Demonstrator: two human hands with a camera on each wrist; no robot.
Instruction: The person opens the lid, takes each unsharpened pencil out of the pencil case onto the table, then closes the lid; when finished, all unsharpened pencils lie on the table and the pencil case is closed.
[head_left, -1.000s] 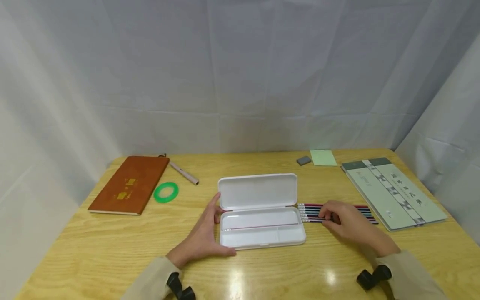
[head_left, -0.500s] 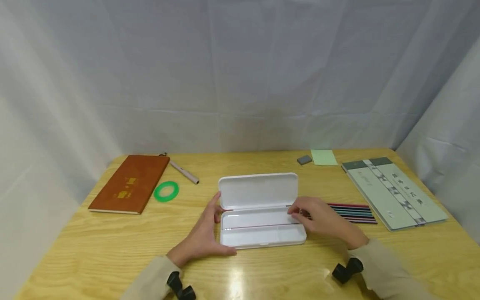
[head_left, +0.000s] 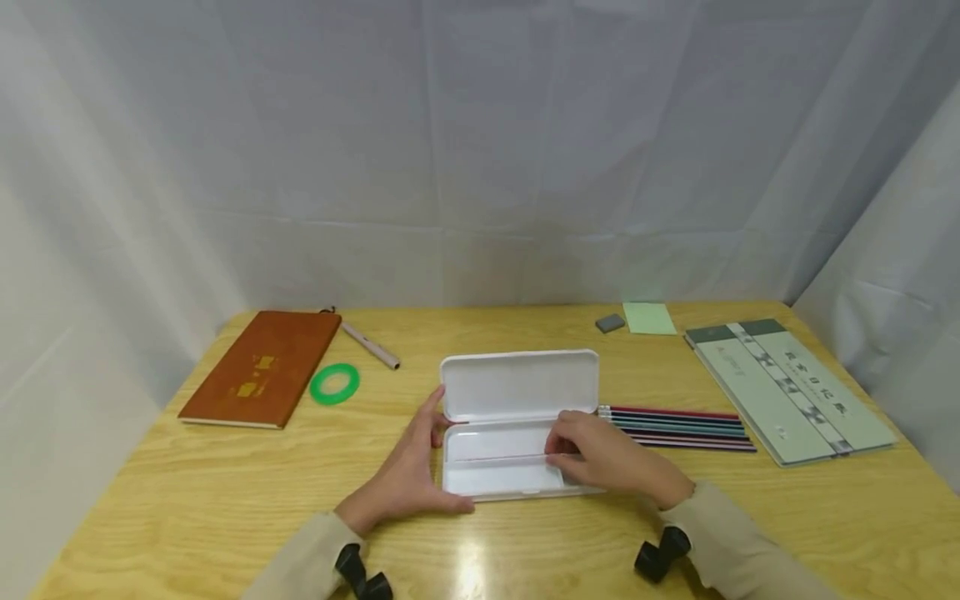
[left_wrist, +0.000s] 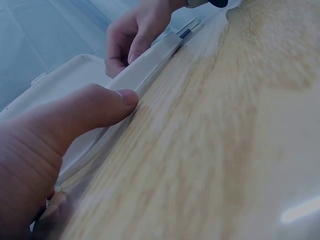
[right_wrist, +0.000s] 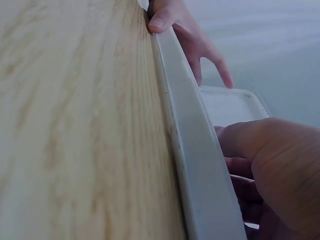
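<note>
A white pencil case (head_left: 520,385) lies open on the table with its lid tipped back. My left hand (head_left: 408,471) grips its left end, the thumb along the front edge and the fingers at the hinge side. One thin dark-reddish pencil (head_left: 495,457) lies lengthwise inside. Over the right half of the case, my right hand (head_left: 603,454) has its thumb and fingertips pinched at that pencil. The curled fingers hide the pencil's right part, and the right wrist view shows only the case wall beside the hand. A row of several pencils (head_left: 690,427) lies just right of the case.
At the left are a brown notebook (head_left: 262,367), a green tape ring (head_left: 334,384) and a pale pen (head_left: 371,346). A grey eraser (head_left: 610,322) and green sticky notes (head_left: 649,318) lie at the back. A pale green notebook (head_left: 787,387) occupies the right side.
My right hand has moved left from the row of pencils, over the case's right end, into the case. My left hand has kept its hold on the case.
</note>
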